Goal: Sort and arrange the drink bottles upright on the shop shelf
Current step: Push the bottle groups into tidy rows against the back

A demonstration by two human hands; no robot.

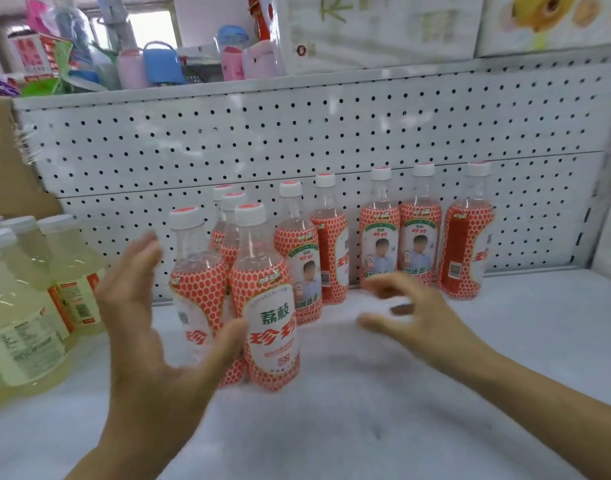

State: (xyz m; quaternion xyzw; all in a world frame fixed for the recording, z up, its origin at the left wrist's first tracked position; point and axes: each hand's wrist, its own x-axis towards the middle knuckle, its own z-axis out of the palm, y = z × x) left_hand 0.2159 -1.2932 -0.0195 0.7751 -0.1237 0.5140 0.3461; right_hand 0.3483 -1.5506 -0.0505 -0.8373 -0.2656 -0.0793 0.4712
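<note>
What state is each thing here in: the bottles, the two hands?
Front red bottles: upright, capped, clustered together.
Other red bottles: upright, capped, near the pegboard, labels turned differently.
Pale yellow bottles: upright, capped, at the left.
Left hand: open, beside the front red bottles.
Right hand: open, blurred, holding nothing.

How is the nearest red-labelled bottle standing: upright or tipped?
Upright: the nearest red-labelled bottle stands on its base on the shelf, white cap uppermost.

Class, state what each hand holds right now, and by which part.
Nothing is held. The left hand is open beside the front red bottle; the right hand hovers empty.
</note>
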